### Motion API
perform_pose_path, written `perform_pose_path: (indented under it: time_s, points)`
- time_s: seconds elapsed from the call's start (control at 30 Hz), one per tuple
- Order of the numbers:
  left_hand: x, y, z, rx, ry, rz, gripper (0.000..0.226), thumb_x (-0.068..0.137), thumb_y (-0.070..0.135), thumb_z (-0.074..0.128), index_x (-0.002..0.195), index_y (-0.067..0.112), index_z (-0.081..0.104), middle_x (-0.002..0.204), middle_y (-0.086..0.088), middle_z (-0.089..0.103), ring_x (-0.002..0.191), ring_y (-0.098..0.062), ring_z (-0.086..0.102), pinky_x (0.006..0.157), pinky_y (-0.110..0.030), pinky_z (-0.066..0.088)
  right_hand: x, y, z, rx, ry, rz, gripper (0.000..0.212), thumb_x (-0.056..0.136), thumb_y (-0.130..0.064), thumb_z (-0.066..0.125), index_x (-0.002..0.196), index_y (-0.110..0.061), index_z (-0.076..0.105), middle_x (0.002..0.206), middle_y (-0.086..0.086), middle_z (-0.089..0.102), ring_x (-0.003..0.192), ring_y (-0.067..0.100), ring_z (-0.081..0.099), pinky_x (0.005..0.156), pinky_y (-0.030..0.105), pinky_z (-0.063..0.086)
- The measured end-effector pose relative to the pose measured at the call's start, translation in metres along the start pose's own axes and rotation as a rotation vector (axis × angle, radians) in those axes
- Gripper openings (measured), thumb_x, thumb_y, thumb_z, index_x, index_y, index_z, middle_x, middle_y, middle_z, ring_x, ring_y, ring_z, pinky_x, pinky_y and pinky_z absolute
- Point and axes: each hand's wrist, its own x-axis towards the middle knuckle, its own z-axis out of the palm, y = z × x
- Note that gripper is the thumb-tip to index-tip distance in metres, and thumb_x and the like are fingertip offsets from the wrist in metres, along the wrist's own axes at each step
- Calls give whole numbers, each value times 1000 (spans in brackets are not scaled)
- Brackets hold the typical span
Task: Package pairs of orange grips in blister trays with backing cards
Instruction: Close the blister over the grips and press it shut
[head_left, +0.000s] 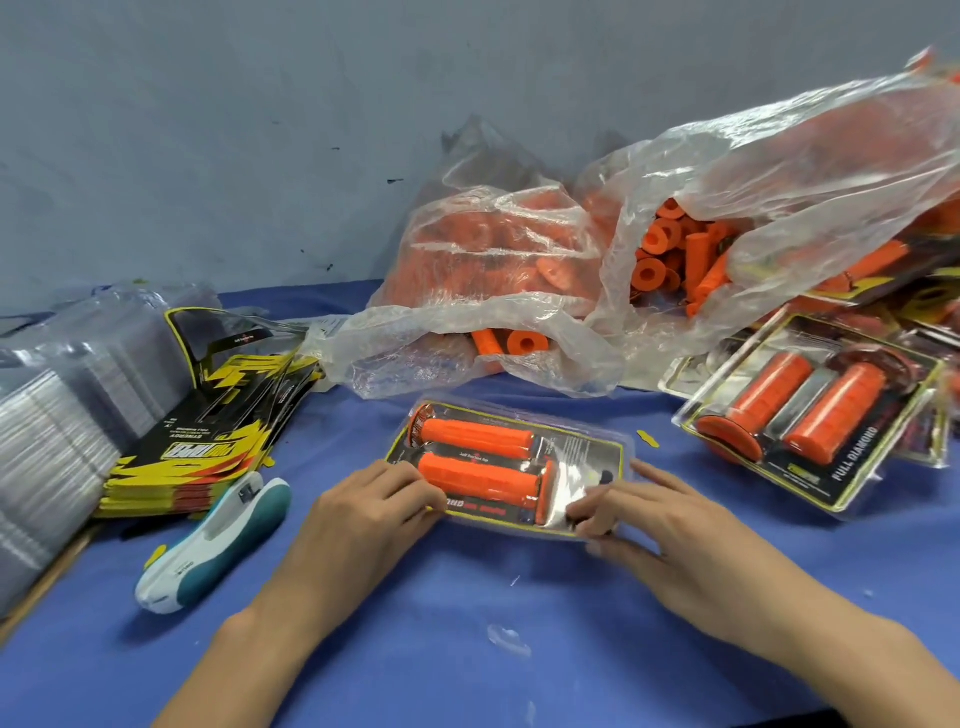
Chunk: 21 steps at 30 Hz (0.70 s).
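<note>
Lying flat on the blue counter (467, 649), near the middle, was a clear blister tray (511, 470) with a black and yellow card inside and two orange grips (480, 460) side by side, one behind the other. The left hand (363, 512) rested on the left end of the tray; its fingers (410, 480) were close together and lightly bent, touching the nearer grip and the tray edge. The right hand (654, 525) was at the right end; its fingers (587, 512) were curled and seemed to pinch the tray's near right corner, with the thumb under the edge and one finger stretched along the right side.

To the left stood a stack of empty clear trays (57, 415), and beside it a tilted pile of printed cards (208, 431). A white and teal stapler (218, 540) lay just in front of the cards. Behind the tray, two thin plastic bags (649, 249) held many loose orange grips, some of them spilling out at the open mouths. At the right lay finished packs (810, 415), the top one showing two grips and the words FULL DIAMOND.
</note>
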Motion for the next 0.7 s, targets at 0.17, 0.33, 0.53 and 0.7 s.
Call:
perform_pose_path:
  time_s: [0.17, 0.33, 0.53, 0.7]
  points:
    - [7, 29, 3, 54, 17, 130, 20, 98, 25, 54, 87, 20, 70, 81, 4, 62, 69, -20, 59, 59, -34, 52, -1, 5, 1, -329, 133, 79, 27, 77, -12, 78, 95, -27, 63, 109, -11, 64, 101, 18, 64, 102, 33, 39]
    - [8, 50, 3, 90, 88, 173, 15, 98, 21, 59, 87, 18, 69, 80, 3, 59, 68, -21, 54, 60, -34, 49, 14, -13, 17, -439, 282, 83, 39, 66, -26, 88, 100, -31, 69, 101, 2, 58, 83, 27, 60, 70, 38, 47]
    - [2, 52, 8, 84, 132, 200, 12, 100, 22, 59, 91, 19, 67, 82, 3, 57, 70, -21, 52, 62, -36, 47, 15, -21, 31, -420, 225, -97, 12, 87, -18, 72, 87, -25, 62, 88, -7, 56, 76, 19, 52, 65, 34, 46]
    - [-8, 32, 8, 5, 26, 220, 11, 93, 15, 66, 103, 20, 69, 96, 4, 62, 82, -18, 57, 72, -30, 49, 13, -15, 20, -361, 208, -37, 22, 77, -9, 79, 81, -24, 63, 83, -8, 59, 73, 20, 56, 60, 33, 49]
